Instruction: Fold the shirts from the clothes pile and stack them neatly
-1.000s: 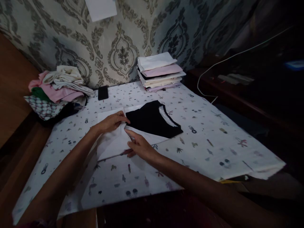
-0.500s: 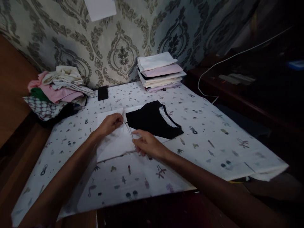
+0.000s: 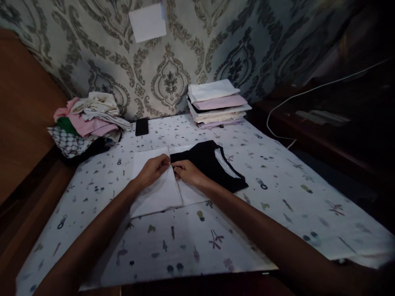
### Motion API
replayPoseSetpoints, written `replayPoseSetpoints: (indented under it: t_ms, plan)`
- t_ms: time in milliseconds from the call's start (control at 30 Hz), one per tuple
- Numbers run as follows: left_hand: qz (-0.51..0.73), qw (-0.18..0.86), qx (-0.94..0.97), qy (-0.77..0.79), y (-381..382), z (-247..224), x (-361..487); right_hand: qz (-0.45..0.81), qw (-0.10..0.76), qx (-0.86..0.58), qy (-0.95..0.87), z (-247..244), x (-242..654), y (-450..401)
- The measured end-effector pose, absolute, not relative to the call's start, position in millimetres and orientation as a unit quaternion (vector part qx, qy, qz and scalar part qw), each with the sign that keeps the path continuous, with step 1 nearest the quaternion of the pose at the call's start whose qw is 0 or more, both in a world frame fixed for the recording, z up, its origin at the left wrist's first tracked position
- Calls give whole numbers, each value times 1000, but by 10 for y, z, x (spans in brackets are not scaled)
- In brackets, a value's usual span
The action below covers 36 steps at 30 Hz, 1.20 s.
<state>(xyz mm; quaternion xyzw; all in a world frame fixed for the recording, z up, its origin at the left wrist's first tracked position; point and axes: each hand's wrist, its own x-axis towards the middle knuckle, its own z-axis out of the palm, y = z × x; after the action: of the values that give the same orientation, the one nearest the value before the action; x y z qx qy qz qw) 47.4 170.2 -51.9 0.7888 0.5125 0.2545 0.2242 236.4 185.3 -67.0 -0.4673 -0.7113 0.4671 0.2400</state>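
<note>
A white garment (image 3: pixel 154 193) lies partly folded on the patterned cloth, its left part doubled over into a flat panel. A black piece with a neckline (image 3: pixel 206 158) extends from it to the right. My left hand (image 3: pixel 156 167) rests on the upper part of the white panel, thumb and fingertips pinched at its right edge. My right hand (image 3: pixel 185 170) touches the same spot from the right, its fingers closed near the edge where white meets black. Both sets of fingertips nearly meet there, and they hide what they grip.
A neat stack of folded clothes (image 3: pixel 216 100) stands at the back. A loose clothing heap (image 3: pixel 89 117) sits at the back left beside a black phone (image 3: pixel 142 126). A white cable (image 3: pixel 277 102) hangs at the right. The patterned cloth (image 3: pixel 247 230) covers the table.
My right hand has moved up along the fold edge to my left hand, and its fingers have closed. The whole view has shifted, so things sit lower and further right.
</note>
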Motion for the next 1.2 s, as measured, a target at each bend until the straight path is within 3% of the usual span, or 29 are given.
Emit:
replayPoseSetpoints:
  t_ms: [167, 233, 433, 633, 733, 800, 967, 1200]
  plan:
    - [253, 105, 788, 551, 1529, -614, 398, 279, 305, -448, -793, -589, 2264, 1996]
    - [208, 81, 803, 552, 1426, -672, 488, 250, 292, -400, -832, -565, 2126, 2098]
    - [114, 101, 847, 510, 1047, -717, 837, 246, 123, -419, -865, -677, 1827, 2316]
    - [189, 171, 878, 406, 988, -544, 449, 196, 148, -419, -874, -823, 1851, 2486]
    - [281, 101, 802, 517, 1390, -502, 11, 167, 157, -481, -846, -753, 1822, 2601]
    - [271, 74, 720, 634, 1746, -498, -274, 158, 135, -516, -831, -670, 1787, 2632]
    - [223, 155, 707, 653, 2323, -523, -678, 108, 139, -451, -875, -576, 1715, 2475]
    - [248, 234, 719, 606, 2369, -589, -756, 150, 73, -417, -893, -760, 1680, 2321]
